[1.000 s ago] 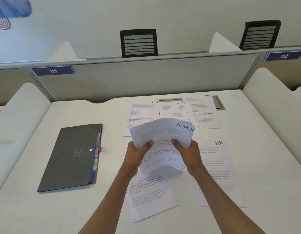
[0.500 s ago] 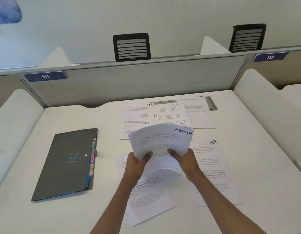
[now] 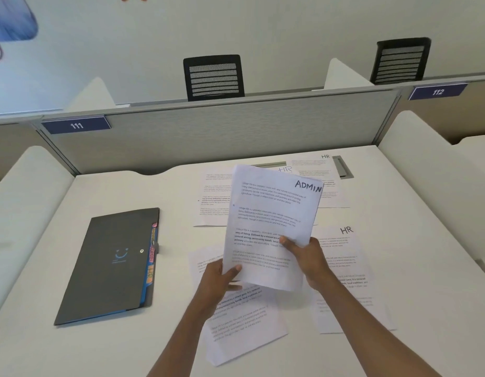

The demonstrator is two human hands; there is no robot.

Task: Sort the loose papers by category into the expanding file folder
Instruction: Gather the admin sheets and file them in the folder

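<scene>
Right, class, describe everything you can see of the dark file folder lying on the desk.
The expanding file folder is dark grey, looks like matte plastic, and lies flat and closed on the desk, left of the loose papers. Its cover bears a pale blue smile logo and a round snap. Coloured tabs and a blue inner edge show along its right side. Only the desk touches it.

1. A bare strip of tabletop (image 3: 176,235) runs between the closed expanding file folder (image 3: 108,265) and the loose sheets (image 3: 244,330) spread across the middle.
2. The left hand (image 3: 217,281) and right hand (image 3: 309,259) grip the ADMIN stack (image 3: 271,221) raised above those sheets, blocking the centre.
3. A grey partition (image 3: 208,137) closes the rear, and white side dividers (image 3: 24,202) wall both flanks.
</scene>
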